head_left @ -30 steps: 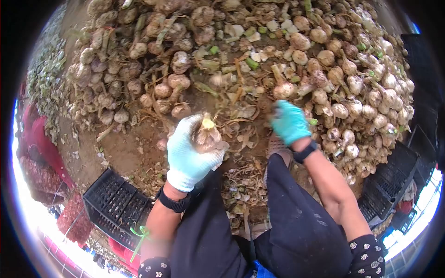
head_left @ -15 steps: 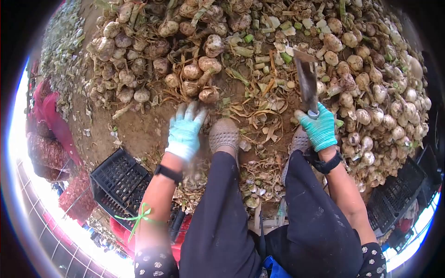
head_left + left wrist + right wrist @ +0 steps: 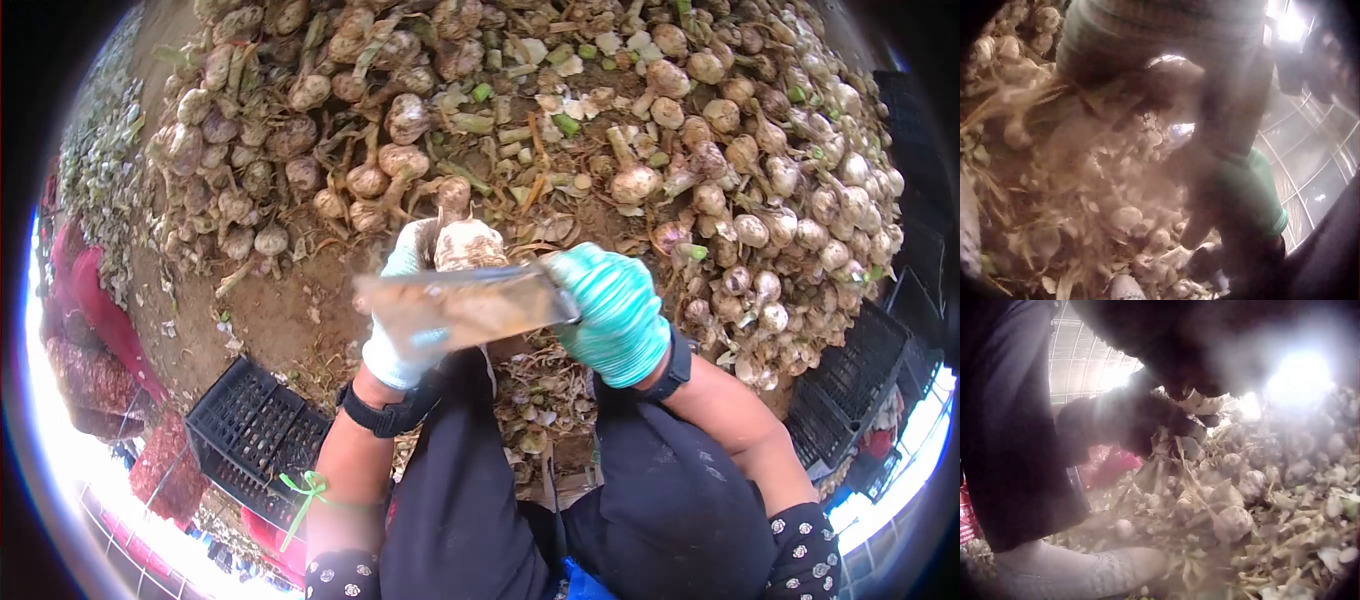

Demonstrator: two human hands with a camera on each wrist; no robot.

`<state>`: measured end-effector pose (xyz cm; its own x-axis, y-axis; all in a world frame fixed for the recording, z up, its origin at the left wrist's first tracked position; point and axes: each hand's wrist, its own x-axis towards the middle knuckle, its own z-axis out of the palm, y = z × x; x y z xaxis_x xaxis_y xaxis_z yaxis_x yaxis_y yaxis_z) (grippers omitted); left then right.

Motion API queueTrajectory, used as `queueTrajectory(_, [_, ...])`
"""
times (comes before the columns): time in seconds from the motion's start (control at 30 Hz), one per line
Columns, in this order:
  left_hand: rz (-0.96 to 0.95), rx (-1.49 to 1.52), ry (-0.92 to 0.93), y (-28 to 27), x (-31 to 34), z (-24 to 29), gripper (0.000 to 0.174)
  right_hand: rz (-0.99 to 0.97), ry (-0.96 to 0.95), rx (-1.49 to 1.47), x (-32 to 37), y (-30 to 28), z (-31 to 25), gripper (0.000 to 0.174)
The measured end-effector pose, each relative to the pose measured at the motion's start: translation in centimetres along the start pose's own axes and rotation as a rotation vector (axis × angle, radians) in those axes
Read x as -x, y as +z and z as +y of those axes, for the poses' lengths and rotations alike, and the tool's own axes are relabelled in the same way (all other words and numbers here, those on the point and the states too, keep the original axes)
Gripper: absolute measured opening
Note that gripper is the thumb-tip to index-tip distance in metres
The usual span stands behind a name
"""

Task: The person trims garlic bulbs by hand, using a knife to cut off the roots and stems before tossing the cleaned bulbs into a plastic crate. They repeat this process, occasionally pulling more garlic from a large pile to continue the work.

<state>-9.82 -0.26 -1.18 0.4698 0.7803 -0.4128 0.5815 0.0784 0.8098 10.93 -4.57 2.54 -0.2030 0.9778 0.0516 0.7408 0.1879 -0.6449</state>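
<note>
My left hand [image 3: 412,252], in a pale blue glove, grips a dirty garlic bulb [image 3: 468,243] in front of my knees. My right hand [image 3: 605,300], in a teal glove, holds the handle of a broad knife. Its motion-blurred blade [image 3: 460,308] lies flat across the left hand, just under the bulb. The left wrist view is blurred, with the teal glove [image 3: 1250,194] at lower right over garlic scraps. In the right wrist view the left hand [image 3: 1129,422] is a dark shape with stringy roots [image 3: 1175,456] hanging from it.
Heaps of garlic bulbs lie on the dirt ahead at left [image 3: 300,130] and right [image 3: 790,200], with cut stems and husks between. Black crates stand at lower left [image 3: 255,440] and right [image 3: 850,390]. Red mesh sacks [image 3: 90,350] lie at far left. A shoe [image 3: 1085,572] rests among trimmings.
Half a second ago my left hand reached open towards the ground and the knife pointed up at the pile. Now the left hand holds a bulb and the blade has swung across it.
</note>
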Motion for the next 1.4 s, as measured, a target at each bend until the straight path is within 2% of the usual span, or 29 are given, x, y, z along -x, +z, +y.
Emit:
queueTrajectory(0.03, [0.198, 0.710, -0.123, 1.4, -0.5, -0.6, 0.036, -0.033, -0.022, 0.056, 0.1, -0.2, -0.2, 0.028])
queueTrajectory(0.07, [0.186, 0.713, -0.119, 1.4, -0.7, 0.7, 0.036, 0.024, -0.040, 0.100, 0.4, -0.2, -0.2, 0.028])
queueTrajectory(0.13, [-0.173, 1.476, -0.234, 0.5, -0.5, 3.9, 0.065, 0.044, -0.075, 0.115, 0.4, -0.5, 0.0, 0.028])
queueTrajectory(0.17, [-0.177, 1.471, -0.238, 0.9, -0.4, 4.0, 0.065, 0.065, -0.118, 0.123, 0.4, -0.7, 0.0, 0.028])
queueTrajectory(0.23, [-0.194, 1.593, 0.111, 1.6, -0.1, 3.9, 0.055, 0.043, -0.104, 0.109, 0.8, -0.8, 0.0, 0.030])
queueTrajectory(0.27, [-0.073, 1.272, -0.049, 1.5, -0.2, 3.7, 0.055, 0.036, -0.090, 0.109, 0.9, -0.7, 0.1, 0.031])
queueTrajectory(0.3, [-0.078, 1.269, -0.049, 1.6, -0.5, 3.6, 0.055, 0.029, -0.075, 0.110, 1.0, -0.7, 0.2, 0.032])
queueTrajectory(0.37, [-0.065, 0.834, -0.176, 1.8, -1.1, 3.5, 0.056, 0.031, -0.068, 0.062, 0.9, -0.6, 0.6, 0.032])
queueTrajectory(0.4, [-0.056, 1.103, -0.261, 1.9, -0.8, 3.9, 0.056, 0.030, -0.067, 0.012, 0.8, -0.5, 0.8, 0.032])
queueTrajectory(0.43, [-0.059, 1.099, -0.262, 2.0, -0.4, 4.6, 0.056, 0.034, -0.064, 0.010, 0.9, -0.3, 1.1, 0.032])
queueTrajectory(0.5, [0.019, 1.471, -0.179, 2.3, 0.0, 7.8, 0.029, 0.155, -0.122, -0.050, 1.0, 0.4, 1.6, 0.028])
queueTrajectory(0.53, [0.133, 1.428, -0.260, 2.7, -0.2, 7.9, 0.027, 0.160, -0.124, -0.049, 1.0, 0.7, 2.0, 0.028])
queueTrajectory(0.57, [0.130, 1.427, -0.257, 3.0, -0.3, 7.4, 0.027, 0.150, -0.112, -0.007, 1.0, 0.9, 2.5, 0.027])
queueTrajectory(0.6, [0.026, 1.684, -0.335, 3.3, -0.4, 6.7, 0.029, 0.141, -0.099, 0.036, 1.1, 1.5, 3.2, 0.027])
queueTrajectory(0.63, [-0.089, 1.936, -0.420, 3.5, -0.4, 6.4, 0.031, 0.080, 0.131, 0.348, 1.4, 3.2, 5.6, 0.020])
queueTrajectory(0.7, [-0.069, 0.876, -0.140, 3.1, 1.0, 8.0, 0.043, 0.525, 0.665, -1.415, 5.3, 9.1, 15.5, 0.016])
queueTrajectory(0.77, [0.087, 0.945, 0.058, 3.0, -0.8, 8.1, 0.056, 0.420, 0.787, -0.416, 1.4, -0.3, 6.4, 0.019])
queueTrajectory(0.8, [0.121, 1.007, -0.046, 3.3, -1.0, 7.5, 0.070, 0.522, 0.787, -0.787, 1.0, -0.7, 5.2, 0.019])
queueTrajectory(0.9, [0.127, 0.651, 0.073, 4.8, -1.9, 6.2, 0.079, 0.073, 0.928, -1.235, 0.5, -1.0, 4.1, 0.026])
queueTrajectory(0.93, [0.121, 0.299, 0.164, 4.7, -2.4, 5.0, 0.088, 0.029, 0.884, -1.247, 0.6, -0.9, 3.7, 0.029])
queueTrajectory(0.97, [0.109, 0.305, 0.165, 4.3, -2.4, 5.3, 0.088, -0.016, 0.841, -1.253, 0.4, -1.0, 3.0, 0.032])
queueTrajectory(1.03, [0.258, -0.110, 0.313, 3.4, -2.0, 6.2, 0.089, 0.031, 0.756, -1.202, 0.5, -0.5, 3.0, 0.034])
queueTrajectory(1.07, [0.313, 0.135, 0.162, 3.7, -1.4, 5.8, 0.089, 0.075, 0.691, -1.132, 0.3, -0.9, 2.5, 0.035])
queueTrajectory(1.1, [0.325, 0.132, 0.158, 3.5, -1.2, 5.3, 0.089, 0.122, 0.625, -1.066, 0.0, -1.2, 2.0, 0.035])
queueTrajectory(1.17, [0.071, 1.069, -0.201, 2.9, -1.2, 4.8, 0.055, -0.005, 0.592, -0.968, -0.3, -1.9, 2.0, 0.038])
queueTrajectory(1.2, [-0.002, 1.163, -0.259, 2.8, -1.2, 4.9, 0.043, -0.042, 0.443, -0.804, -0.4, -2.0, 2.0, 0.039])
queueTrajectory(1.23, [0.020, 1.153, -0.272, 2.9, -1.2, 5.3, 0.035, -0.074, 0.298, -0.638, -0.4, -2.0, 2.1, 0.041])
queueTrajectory(1.33, [0.105, 0.922, -0.296, 3.0, -1.5, 6.1, 0.025, 0.008, 0.312, -0.442, 0.2, -0.8, 2.7, 0.035])
queueTrajectory(1.4, [0.201, 0.258, 0.053, 3.1, -1.3, 4.6, 0.018, 0.071, 0.178, -0.269, -0.1, -1.2, 2.7, 0.020])
